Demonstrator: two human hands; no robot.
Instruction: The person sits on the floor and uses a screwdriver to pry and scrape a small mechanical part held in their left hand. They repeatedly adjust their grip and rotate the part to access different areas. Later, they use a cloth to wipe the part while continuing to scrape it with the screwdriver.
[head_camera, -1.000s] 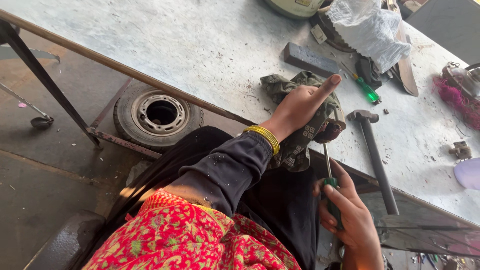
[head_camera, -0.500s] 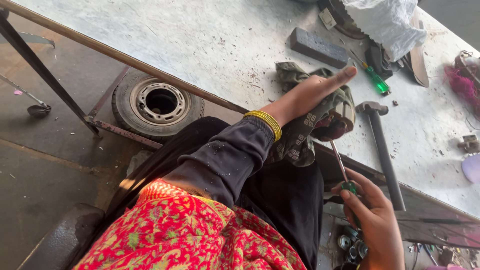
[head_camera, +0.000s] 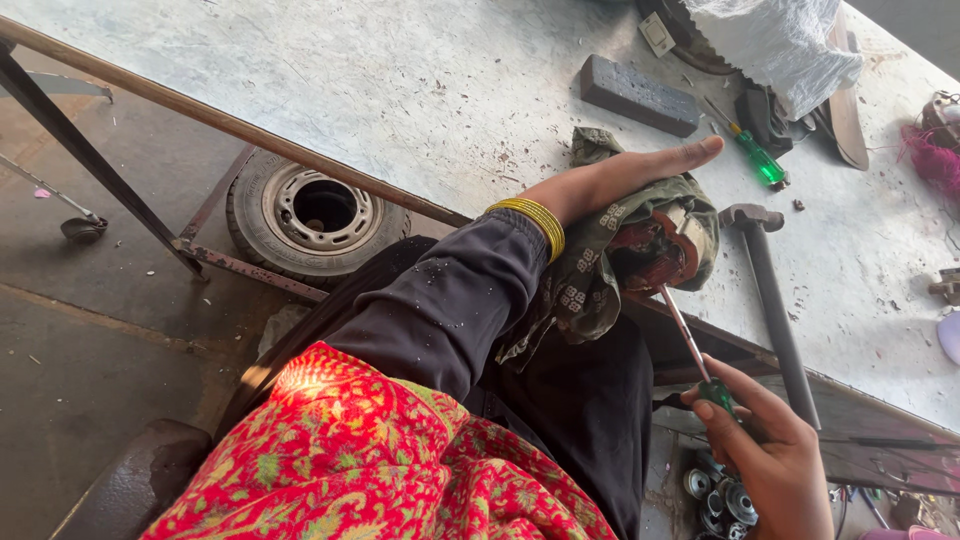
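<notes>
My left hand, in a dark sleeve with gold bangles, lies on top of an olive patterned cloth at the table's near edge. The cloth is wrapped around a reddish metal part, and the hand holds it down. My right hand, below the table edge, grips the green handle of a screwdriver. The shaft slants up and its tip sits in the reddish part.
On the grey table lie a hammer, a second green screwdriver, a dark rectangular block and a white bag. A small tyre rests on the floor under the table frame. Small round metal parts sit below.
My left hand stays pressed on the cloth. The right hand has shifted slightly right and down with the screwdriver, and more of the reddish part shows from under the cloth.
</notes>
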